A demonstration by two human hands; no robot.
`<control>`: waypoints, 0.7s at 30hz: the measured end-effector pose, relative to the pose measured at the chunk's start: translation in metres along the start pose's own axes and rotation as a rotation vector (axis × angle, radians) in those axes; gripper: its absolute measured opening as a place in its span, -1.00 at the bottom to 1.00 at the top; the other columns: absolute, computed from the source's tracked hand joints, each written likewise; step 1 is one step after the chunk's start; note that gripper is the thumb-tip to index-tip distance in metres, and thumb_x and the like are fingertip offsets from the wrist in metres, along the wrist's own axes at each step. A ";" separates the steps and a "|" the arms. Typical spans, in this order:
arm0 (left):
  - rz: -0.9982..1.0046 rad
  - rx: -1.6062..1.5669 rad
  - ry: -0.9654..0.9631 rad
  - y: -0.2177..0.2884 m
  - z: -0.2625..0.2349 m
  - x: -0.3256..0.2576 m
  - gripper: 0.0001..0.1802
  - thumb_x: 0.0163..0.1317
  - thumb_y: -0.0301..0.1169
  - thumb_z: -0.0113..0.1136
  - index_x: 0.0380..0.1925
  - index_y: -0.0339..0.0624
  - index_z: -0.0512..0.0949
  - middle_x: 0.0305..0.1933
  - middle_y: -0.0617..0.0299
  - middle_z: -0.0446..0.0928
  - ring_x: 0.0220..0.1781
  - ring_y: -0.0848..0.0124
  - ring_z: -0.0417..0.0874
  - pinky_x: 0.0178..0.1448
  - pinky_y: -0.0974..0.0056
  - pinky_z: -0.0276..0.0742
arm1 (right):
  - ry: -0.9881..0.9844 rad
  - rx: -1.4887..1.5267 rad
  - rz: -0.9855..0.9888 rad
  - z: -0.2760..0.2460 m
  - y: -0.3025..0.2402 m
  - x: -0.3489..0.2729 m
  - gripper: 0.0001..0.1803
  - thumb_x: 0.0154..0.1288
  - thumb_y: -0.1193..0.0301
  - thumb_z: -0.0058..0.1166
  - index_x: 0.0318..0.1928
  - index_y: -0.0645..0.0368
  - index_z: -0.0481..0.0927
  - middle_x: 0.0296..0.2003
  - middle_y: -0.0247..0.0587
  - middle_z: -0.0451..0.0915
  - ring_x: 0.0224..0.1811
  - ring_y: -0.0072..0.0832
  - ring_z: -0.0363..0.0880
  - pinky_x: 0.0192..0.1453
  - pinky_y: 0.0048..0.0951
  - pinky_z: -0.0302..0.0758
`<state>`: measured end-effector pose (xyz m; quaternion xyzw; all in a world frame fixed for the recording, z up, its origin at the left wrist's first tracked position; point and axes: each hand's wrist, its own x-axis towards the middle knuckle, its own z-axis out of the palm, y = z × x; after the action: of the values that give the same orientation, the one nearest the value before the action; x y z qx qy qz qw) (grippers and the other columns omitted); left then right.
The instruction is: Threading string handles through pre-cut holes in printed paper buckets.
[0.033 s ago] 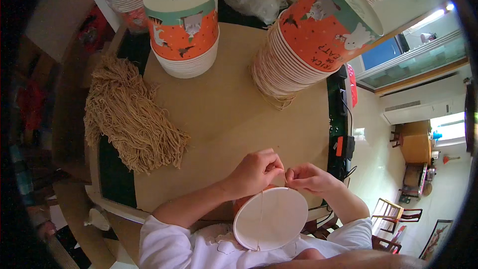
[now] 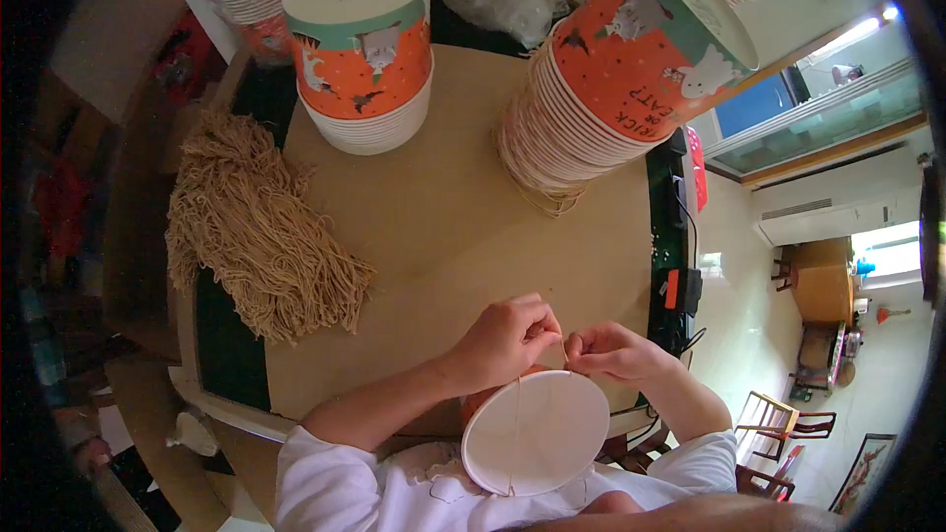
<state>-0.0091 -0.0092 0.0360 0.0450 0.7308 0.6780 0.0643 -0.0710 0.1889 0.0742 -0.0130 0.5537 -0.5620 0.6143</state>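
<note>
- Two hands meet at the near edge of the bench (image 2: 434, 227), just above an upturned paper cup (image 2: 537, 429) held against the person's chest
- Risk: the thin string (image 2: 515, 424) running down over the cup's white base looks slack; a slip of the fingertips would likely let it drop out of the pinch
- Risk: the cup is not clamped by either hand, so it may roll or fall off the lap if the forearms shift
- Left hand (image 2: 505, 340): grip nearly closed, fingertips pinched on the upper end of the string, just above the cup's rim
- Right hand (image 2: 616, 352): grip likewise curled tight, fingertips touching those of the left; whether it holds the string itself cannot be told
- Elsewhere: a bundle of tan cords (image 2: 256, 227) lies at the left edge; two stacks of orange printed cups (image 2: 365, 54) (image 2: 631, 69) stand well apart at the far side
</note>
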 end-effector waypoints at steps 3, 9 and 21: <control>0.036 0.017 0.018 -0.003 0.004 0.000 -0.89 0.05 -0.50 0.22 -0.51 -0.31 0.49 -0.50 0.17 0.43 -0.50 0.42 0.50 -0.41 0.34 0.42 | -0.021 0.002 -0.031 -0.002 0.002 -0.001 -0.91 0.21 0.53 0.01 -0.41 0.30 0.51 -0.44 -0.40 0.46 -0.41 -0.70 0.39 -0.35 -0.70 0.28; 0.040 0.065 0.034 -0.004 0.007 0.000 -0.90 0.05 -0.51 0.21 -0.51 -0.30 0.50 -0.48 0.15 0.44 -0.50 0.41 0.50 -0.41 0.33 0.42 | -0.025 -0.086 -0.036 -0.005 0.001 -0.001 -0.92 0.21 0.54 0.01 -0.40 0.31 0.51 -0.46 -0.40 0.46 -0.41 -0.69 0.41 -0.33 -0.66 0.30; 0.006 0.064 -0.022 -0.006 0.009 0.001 -0.90 0.06 -0.49 0.20 -0.50 -0.30 0.51 -0.48 0.14 0.44 -0.47 0.40 0.51 -0.37 0.32 0.43 | 0.160 0.052 0.072 -0.002 0.010 -0.002 -0.81 0.29 0.36 0.01 -0.35 0.25 0.53 -0.39 -0.37 0.55 -0.34 -0.65 0.47 -0.23 -0.60 0.40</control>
<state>-0.0090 -0.0006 0.0292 0.0567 0.7514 0.6538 0.0686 -0.0653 0.1951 0.0687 0.0679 0.5863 -0.5530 0.5881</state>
